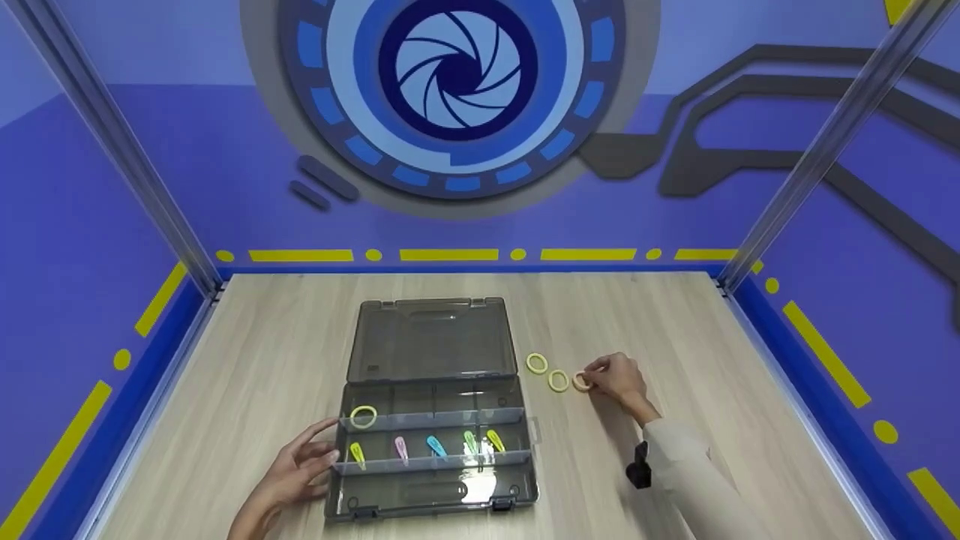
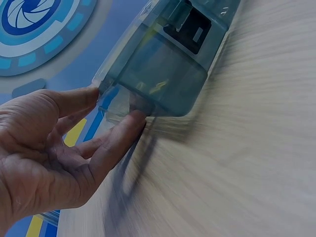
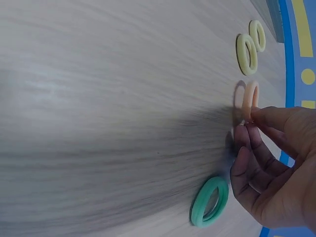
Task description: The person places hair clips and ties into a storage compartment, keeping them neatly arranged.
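Observation:
In the head view, a clear grey compartment box [image 1: 405, 493] lies on the table with its lid open to the back. My left hand [image 1: 300, 463] touches the box's left side with thumb and fingertips; its fingers [image 2: 79, 100] are extended toward the rim in the left wrist view. To the right of the box, my right hand [image 1: 618, 377] pinches a peach hair tie [image 3: 247, 101] between thumb and finger. The tie stands on edge, close to the tabletop. Two pale yellow hair ties [image 3: 241, 55] lie beside it. A green hair tie [image 3: 198, 207] sits below the hand in the right wrist view.
A row of hair clips fills the middle section: yellow [image 1: 358, 455], pink [image 1: 401, 448], blue [image 1: 436, 446], green [image 1: 470, 442] and yellow again. Another yellow hair tie [image 1: 364, 428] rests at the back left section. Blue walls enclose the table [image 1: 637, 315].

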